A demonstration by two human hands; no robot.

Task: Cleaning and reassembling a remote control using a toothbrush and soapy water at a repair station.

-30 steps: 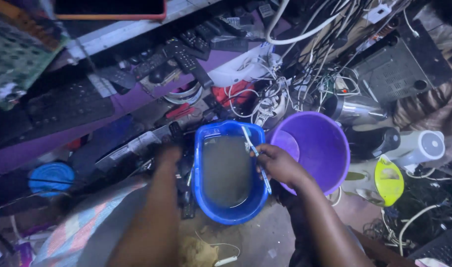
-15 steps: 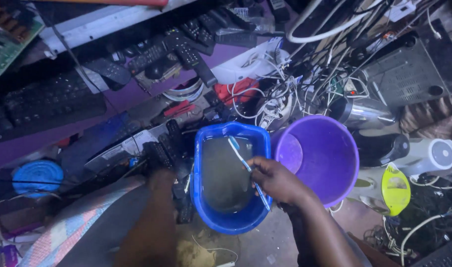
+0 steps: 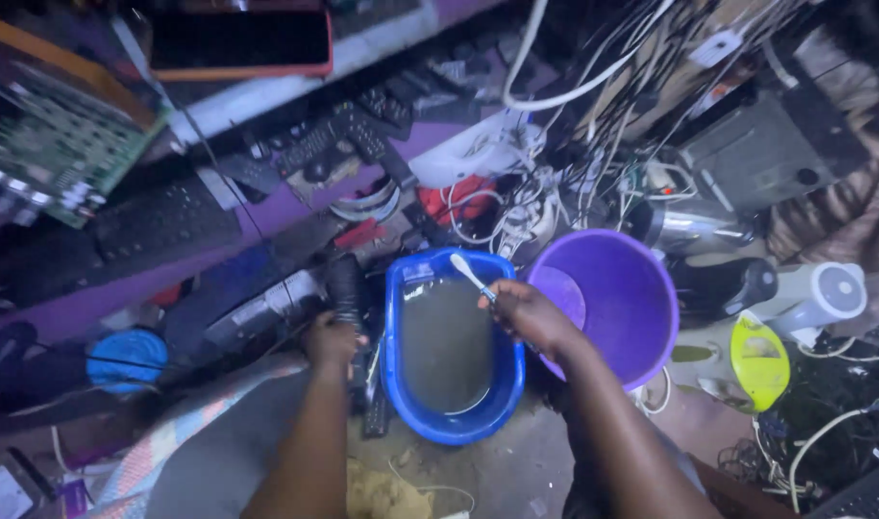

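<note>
**Two hands at a blue basin of murky water among scattered electronics**

Seen from above, a cluttered floor spreads out, and everything here is placed relative to the blue basin (image 3: 451,423) at the centre. It is oval, holds cloudy grey water, and sits low between the person's forearms, probably so both hands reach it easily.

Just right of the basin, touching or nearly touching its rim, stands a round purple bucket (image 3: 641,317), tilted open toward the viewer. Beyond the basin, higher in the view, lies a tangle of white and black cables (image 3: 516,207) with remote controls (image 3: 343,144) and a dark keyboard (image 3: 160,221) on a purple shelf. Far up and left of the basin is a green circuit board (image 3: 60,144). Well to the right lie a yellow-green lid (image 3: 758,360) and a white fan-like device (image 3: 824,293).

The right hand (image 3: 526,312) hovers over the basin's far right rim, its grip closed round a white toothbrush (image 3: 473,279), whose head points up and away, likely held ready for scrubbing. The left hand (image 3: 332,341) is just left of the basin, its grip wrapped round a dark, upright, tube-like object (image 3: 345,284), seemingly kept beside the water. What that object is cannot be told in the dim light.
</note>
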